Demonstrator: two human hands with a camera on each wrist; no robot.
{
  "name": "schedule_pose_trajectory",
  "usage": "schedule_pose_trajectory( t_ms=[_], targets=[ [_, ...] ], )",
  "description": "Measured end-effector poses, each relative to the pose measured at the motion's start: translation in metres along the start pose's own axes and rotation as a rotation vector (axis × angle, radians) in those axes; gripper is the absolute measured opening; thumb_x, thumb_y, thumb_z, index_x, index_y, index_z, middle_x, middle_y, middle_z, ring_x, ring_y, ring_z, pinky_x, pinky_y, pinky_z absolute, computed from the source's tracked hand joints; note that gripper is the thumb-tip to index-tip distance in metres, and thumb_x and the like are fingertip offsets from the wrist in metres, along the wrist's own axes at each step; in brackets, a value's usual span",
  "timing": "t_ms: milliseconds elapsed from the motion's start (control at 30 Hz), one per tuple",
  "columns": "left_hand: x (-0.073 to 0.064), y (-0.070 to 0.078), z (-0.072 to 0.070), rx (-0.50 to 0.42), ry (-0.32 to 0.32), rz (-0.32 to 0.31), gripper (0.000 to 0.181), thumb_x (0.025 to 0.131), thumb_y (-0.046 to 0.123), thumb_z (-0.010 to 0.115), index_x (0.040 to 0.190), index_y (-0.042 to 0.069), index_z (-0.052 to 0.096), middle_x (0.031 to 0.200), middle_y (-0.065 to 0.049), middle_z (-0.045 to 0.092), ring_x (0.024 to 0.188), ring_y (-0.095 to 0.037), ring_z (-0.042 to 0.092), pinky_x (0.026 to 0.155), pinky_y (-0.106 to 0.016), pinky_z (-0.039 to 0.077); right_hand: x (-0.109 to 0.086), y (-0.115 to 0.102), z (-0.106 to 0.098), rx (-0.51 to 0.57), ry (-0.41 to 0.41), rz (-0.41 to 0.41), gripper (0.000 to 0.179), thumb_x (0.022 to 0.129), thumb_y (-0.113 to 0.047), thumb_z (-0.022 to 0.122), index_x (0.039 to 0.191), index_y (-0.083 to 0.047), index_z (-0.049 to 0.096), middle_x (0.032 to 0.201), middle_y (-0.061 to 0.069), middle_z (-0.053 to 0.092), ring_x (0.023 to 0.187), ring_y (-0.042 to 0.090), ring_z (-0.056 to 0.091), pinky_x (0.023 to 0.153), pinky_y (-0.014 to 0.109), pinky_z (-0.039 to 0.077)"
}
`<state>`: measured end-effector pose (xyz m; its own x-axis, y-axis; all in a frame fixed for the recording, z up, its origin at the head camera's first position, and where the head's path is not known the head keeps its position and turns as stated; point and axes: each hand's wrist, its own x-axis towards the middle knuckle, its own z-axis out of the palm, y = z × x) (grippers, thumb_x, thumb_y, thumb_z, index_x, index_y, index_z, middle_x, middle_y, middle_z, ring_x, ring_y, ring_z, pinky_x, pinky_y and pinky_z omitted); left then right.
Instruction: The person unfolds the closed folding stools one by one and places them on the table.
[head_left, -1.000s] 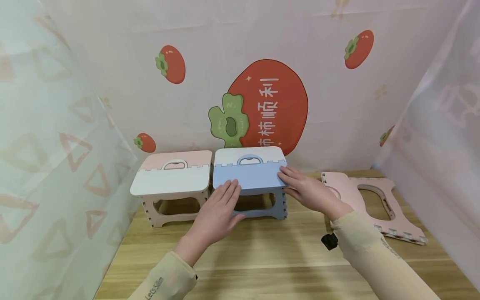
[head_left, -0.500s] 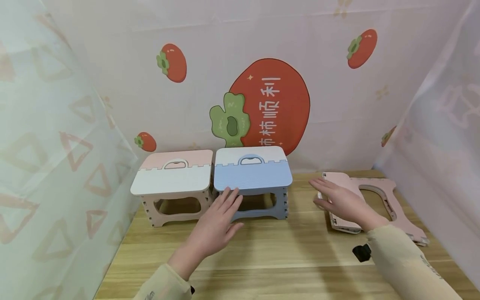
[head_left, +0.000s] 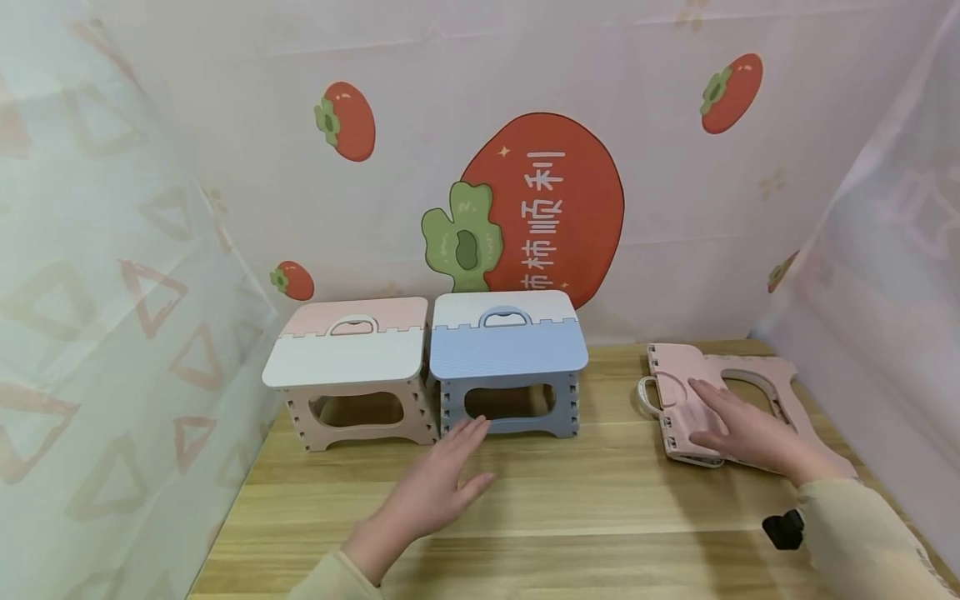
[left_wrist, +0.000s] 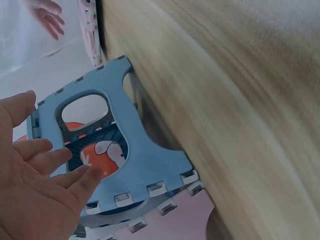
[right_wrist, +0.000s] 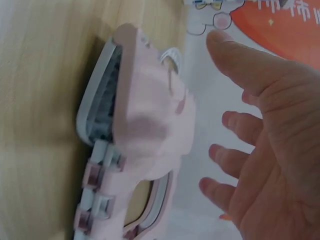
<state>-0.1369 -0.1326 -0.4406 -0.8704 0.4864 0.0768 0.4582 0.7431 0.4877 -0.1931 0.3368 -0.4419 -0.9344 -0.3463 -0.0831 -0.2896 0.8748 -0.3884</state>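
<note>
A blue and white folding step stool (head_left: 510, 350) stands upright in the middle of the table. In front of it hovers my left hand (head_left: 427, 492), fingers extended and holding nothing; the left wrist view shows those fingers beside the stool's blue leg panel (left_wrist: 140, 150). To the right lies a pink folding stool (head_left: 678, 417), partly folded, with its white handle loop (head_left: 648, 397) sticking out. Over it is my right hand (head_left: 750, 433), fingers loosely spread. In the right wrist view a gap shows between that hand and the pink panel (right_wrist: 150, 100).
A pink and white folding stool (head_left: 345, 346) stands upright close to the blue one's left side. Behind the wooden table (head_left: 540, 517) hangs a white cloth backdrop (head_left: 660, 250) printed with red persimmons. More cloth (head_left: 135, 333) closes off the left and right sides.
My right hand has left the blue stool's right edge and moved right, over the pink folded stool. My left hand has drawn back slightly from the blue stool's front edge.
</note>
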Motion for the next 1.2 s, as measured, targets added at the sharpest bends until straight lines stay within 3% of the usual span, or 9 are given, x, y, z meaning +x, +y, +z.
schedule_pose_trajectory(
  t_ms=[167, 400, 633, 967, 1200],
  targets=[
    [-0.001, -0.005, 0.010, -0.162, -0.040, -0.072, 0.074, 0.102, 0.043, 0.061, 0.161, 0.010, 0.032, 0.163, -0.014, 0.034, 0.148, -0.040, 0.035, 0.119, -0.059, 0.031, -0.009, 0.019, 0.008, 0.011, -0.023, 0.034, 0.101, 0.090, -0.044, 0.076, 0.155, 0.013, 0.024, 0.152, 0.044, 0.028, 0.136, 0.065, 0.029, 0.104, 0.077, 0.032],
    [-0.003, -0.011, 0.016, -0.421, -0.111, -0.193, 0.078, 0.101, 0.055, 0.056, 0.162, 0.015, 0.029, 0.161, -0.018, 0.037, 0.131, -0.050, 0.053, 0.104, -0.063, 0.048, -0.015, 0.037, 0.023, 0.051, -0.038, 0.058, 0.105, 0.088, -0.038, 0.080, 0.148, 0.024, 0.021, 0.148, 0.051, 0.024, 0.133, 0.068, 0.028, 0.107, 0.076, 0.030],
    [-0.005, -0.010, 0.021, -0.670, -0.247, -0.290, 0.084, 0.099, 0.060, 0.057, 0.164, 0.017, 0.024, 0.167, -0.010, 0.028, 0.147, -0.046, 0.035, 0.114, -0.065, 0.036, -0.017, 0.042, 0.029, 0.059, -0.112, 0.126, 0.101, 0.091, -0.039, 0.076, 0.150, 0.022, 0.021, 0.147, 0.054, 0.016, 0.132, 0.070, 0.024, 0.104, 0.078, 0.030],
    [-0.002, -0.006, 0.034, -0.921, -0.259, -0.322, 0.083, 0.101, 0.051, 0.060, 0.162, 0.006, 0.024, 0.161, -0.019, 0.036, 0.146, -0.043, 0.035, 0.117, -0.062, 0.033, -0.020, 0.042, 0.033, 0.052, -0.089, 0.118, 0.100, 0.092, -0.033, 0.076, 0.151, 0.022, 0.016, 0.147, 0.055, 0.015, 0.131, 0.071, 0.025, 0.103, 0.077, 0.033],
    [0.003, -0.005, 0.042, -1.010, -0.277, -0.351, 0.083, 0.102, 0.049, 0.060, 0.162, 0.004, 0.024, 0.158, -0.020, 0.039, 0.145, -0.038, 0.039, 0.117, -0.058, 0.035, -0.024, 0.049, 0.038, 0.038, -0.059, 0.127, 0.103, 0.091, -0.033, 0.078, 0.148, 0.025, 0.014, 0.144, 0.056, 0.018, 0.128, 0.072, 0.027, 0.103, 0.078, 0.032]
  ],
)
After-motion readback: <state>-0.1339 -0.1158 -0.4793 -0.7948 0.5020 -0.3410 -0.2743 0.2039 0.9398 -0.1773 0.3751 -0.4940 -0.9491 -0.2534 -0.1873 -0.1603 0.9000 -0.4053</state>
